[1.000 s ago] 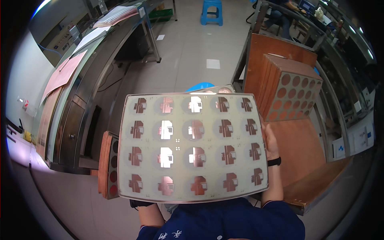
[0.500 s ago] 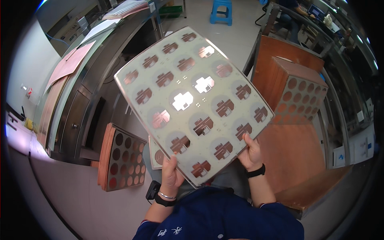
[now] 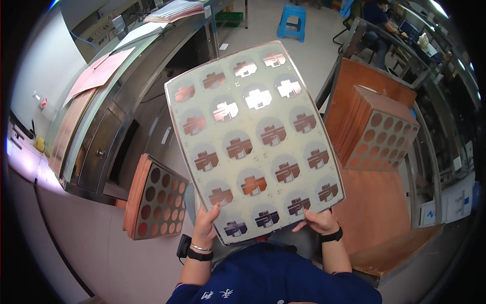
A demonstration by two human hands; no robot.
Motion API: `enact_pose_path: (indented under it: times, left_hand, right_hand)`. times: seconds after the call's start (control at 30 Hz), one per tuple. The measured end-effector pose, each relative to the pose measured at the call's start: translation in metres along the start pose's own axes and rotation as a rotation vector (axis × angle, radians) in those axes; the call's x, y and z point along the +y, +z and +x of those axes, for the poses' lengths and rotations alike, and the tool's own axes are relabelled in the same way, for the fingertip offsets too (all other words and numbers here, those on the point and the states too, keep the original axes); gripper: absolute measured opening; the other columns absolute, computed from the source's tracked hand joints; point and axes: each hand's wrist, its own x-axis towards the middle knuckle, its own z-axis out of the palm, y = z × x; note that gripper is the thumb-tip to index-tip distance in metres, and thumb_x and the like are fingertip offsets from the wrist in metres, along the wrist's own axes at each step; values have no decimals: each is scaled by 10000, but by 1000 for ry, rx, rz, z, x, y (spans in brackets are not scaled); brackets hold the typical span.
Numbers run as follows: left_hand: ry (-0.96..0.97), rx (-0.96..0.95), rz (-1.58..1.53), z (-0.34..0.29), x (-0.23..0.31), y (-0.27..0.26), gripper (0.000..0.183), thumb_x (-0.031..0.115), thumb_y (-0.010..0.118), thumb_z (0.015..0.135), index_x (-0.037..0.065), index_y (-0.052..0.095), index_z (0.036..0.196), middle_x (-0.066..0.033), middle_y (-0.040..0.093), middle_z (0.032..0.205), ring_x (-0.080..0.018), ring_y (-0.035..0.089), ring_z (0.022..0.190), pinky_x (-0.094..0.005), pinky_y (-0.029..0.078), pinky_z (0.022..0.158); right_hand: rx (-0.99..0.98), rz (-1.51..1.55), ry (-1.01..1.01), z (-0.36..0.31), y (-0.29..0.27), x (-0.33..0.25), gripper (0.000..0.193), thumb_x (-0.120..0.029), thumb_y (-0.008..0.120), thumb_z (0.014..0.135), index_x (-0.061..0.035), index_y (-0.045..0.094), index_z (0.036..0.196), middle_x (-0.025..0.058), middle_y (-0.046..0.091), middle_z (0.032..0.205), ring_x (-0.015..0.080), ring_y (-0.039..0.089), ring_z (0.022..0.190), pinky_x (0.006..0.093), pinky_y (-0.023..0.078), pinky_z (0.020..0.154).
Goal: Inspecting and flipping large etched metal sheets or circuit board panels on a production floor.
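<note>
A large pale panel (image 3: 255,167), seemingly a circuit board panel, is tilted up in front of me. Rows of copper-coloured patterns, each within a round patch, cover its face, and a few shine brightly. My left hand (image 3: 205,225) grips its lower left edge, thumb on the face and fingers behind. At the lower right edge, my right hand (image 3: 321,223) holds it with the thumb on top; part of its fingers is hidden beneath the panel. Both hands are closed on the panel, which hides most of my lap.
On the floor at left leans a stack of copper-dotted panels (image 3: 164,205). A similar stack (image 3: 387,142) rests on a wooden rack (image 3: 377,202) at right. A metal desk (image 3: 104,144) with papers lines the left. Beyond are a blue stool (image 3: 292,23) and a seated person (image 3: 377,25).
The panel has turned to stand more upright in view, and its bright reflections have shifted upward. My right hand has moved slightly down along the edge. Both hands still hold the panel.
</note>
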Motion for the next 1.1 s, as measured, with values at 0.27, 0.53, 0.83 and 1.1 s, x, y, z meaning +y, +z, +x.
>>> enact_pose_path:
  times: [0.27,0.53,0.83,1.1]
  left_hand:
    - [-12,-63,-15,-7,5,-6,620,59,659,813,32,331,1339,-111,494,1244,-229,516,1130,-362,441,952]
    - [-16,-13,2,-10,2,-14,586,53,677,792,-7,387,1297,-117,556,1175,-222,576,1048,-372,475,913]
    - [-44,18,-30,-18,11,-4,484,1,648,798,19,447,1237,-65,608,1022,-182,611,954,-358,509,864]
    - [-18,33,110,-7,11,-7,477,94,628,841,12,429,1266,-67,560,1144,-174,553,1033,-341,445,922]
  right_hand:
    - [-76,97,67,-8,-14,21,465,43,472,901,-42,351,1342,148,480,1262,269,555,1072,476,577,759]
    - [-89,194,132,-5,-19,27,481,27,457,913,-47,317,1367,159,438,1314,306,480,1179,560,491,885]
    - [-40,219,76,-5,-14,35,520,1,477,903,-28,259,1374,185,432,1310,370,468,1184,600,442,904]
    - [-22,310,36,-6,-11,47,505,-34,462,924,-30,251,1384,180,410,1336,359,439,1219,592,418,934]
